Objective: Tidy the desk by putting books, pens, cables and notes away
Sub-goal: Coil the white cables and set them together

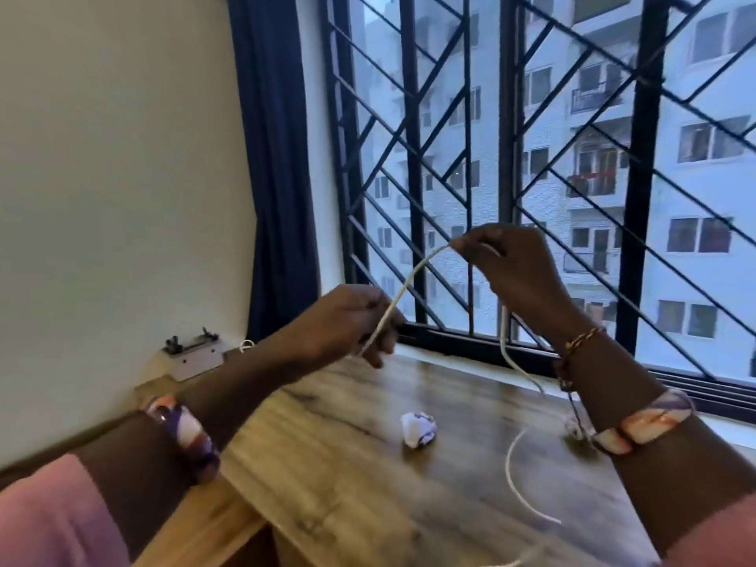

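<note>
Both hands are raised above the wooden desk [352,476] in front of the barred window [511,157]. The left hand [347,321] has its fingers curled around a white cable [409,280], and the right hand [511,268], held higher, pinches the same cable between thumb and fingertips. The cable arches between the 2 hands, then hangs from the right hand down onto the desk, where it curves toward the near edge. A crumpled paper ball [418,429] lies on the desk between the forearms.
</note>
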`<state>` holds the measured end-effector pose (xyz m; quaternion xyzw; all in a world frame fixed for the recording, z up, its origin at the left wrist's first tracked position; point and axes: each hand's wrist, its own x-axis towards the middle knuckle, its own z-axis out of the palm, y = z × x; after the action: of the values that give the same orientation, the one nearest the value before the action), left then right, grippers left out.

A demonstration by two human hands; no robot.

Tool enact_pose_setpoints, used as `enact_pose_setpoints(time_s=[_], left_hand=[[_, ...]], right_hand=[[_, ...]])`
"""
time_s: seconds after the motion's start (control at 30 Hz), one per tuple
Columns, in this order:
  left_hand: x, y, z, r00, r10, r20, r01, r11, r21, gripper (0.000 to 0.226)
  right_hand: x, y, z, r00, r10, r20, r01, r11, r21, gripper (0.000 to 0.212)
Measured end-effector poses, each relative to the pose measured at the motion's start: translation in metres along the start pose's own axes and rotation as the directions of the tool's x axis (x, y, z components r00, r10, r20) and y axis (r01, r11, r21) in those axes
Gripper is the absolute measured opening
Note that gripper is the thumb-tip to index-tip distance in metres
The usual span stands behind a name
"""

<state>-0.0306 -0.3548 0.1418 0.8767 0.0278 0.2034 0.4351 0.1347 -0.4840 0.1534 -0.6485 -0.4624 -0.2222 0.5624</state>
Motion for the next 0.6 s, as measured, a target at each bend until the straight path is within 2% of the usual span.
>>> enact_pose_setpoints(time_s=[0.07,0.2,0.3,0.37,0.4,0.43,0.47,0.5,0.53,0.57,0.6], left_hand=[[-0.016,0.021,0.004,1.0,-0.005,0.021,0.013,0.923,-0.386,0.029],[-0.035,0.044,-0.029,0.996,0.064,-0.065,-0.091,0.607,-0.789,0.037],[-0.046,0.046,-0.065,0.978,0.017,-0.208,-0.2,0.362,-0.911,0.035],[-0.047,0.037,-0.097,0.927,-0.071,-0.368,-0.34,0.253,-0.906,0.034],[-0.046,0.031,-0.114,0.882,-0.116,-0.456,-0.423,0.231,-0.876,0.032],[-0.044,0.025,-0.129,0.83,-0.167,-0.532,-0.489,0.24,-0.838,0.03],[-0.043,0.016,-0.147,0.768,-0.215,-0.603,-0.534,0.304,-0.789,0.027],[-0.044,0.006,-0.163,0.686,-0.228,-0.691,-0.552,0.456,-0.699,0.025],[-0.046,-0.008,-0.178,0.566,-0.183,-0.804,-0.519,0.678,-0.52,0.024],[-0.051,-0.022,-0.192,0.441,-0.023,-0.897,-0.427,0.874,-0.232,0.024],[-0.057,-0.036,-0.201,0.361,0.245,-0.9,-0.279,0.949,0.146,0.024]], right_hand=[[0.003,-0.015,0.007,0.999,0.016,-0.03,-0.014,0.998,0.063,0.017],[0.006,-0.047,0.016,1.0,0.015,0.01,-0.016,0.999,0.05,0.028],[-0.002,-0.071,0.031,0.962,0.109,0.249,-0.131,0.988,0.075,0.024],[-0.013,-0.09,0.055,0.879,0.171,0.445,-0.181,0.983,-0.02,0.022],[-0.018,-0.101,0.069,0.837,0.187,0.515,-0.187,0.981,-0.054,0.024],[-0.022,-0.109,0.082,0.804,0.188,0.564,-0.19,0.98,-0.056,0.025],[-0.024,-0.121,0.098,0.782,0.175,0.598,-0.184,0.982,-0.047,0.024],[-0.026,-0.133,0.114,0.77,0.148,0.621,-0.157,0.987,-0.04,0.021],[-0.027,-0.148,0.131,0.758,0.109,0.643,-0.112,0.993,-0.036,0.018],[-0.027,-0.161,0.147,0.749,0.065,0.659,-0.052,0.998,-0.04,0.017],[-0.026,-0.172,0.159,0.751,0.023,0.66,0.017,0.998,-0.053,0.017]])
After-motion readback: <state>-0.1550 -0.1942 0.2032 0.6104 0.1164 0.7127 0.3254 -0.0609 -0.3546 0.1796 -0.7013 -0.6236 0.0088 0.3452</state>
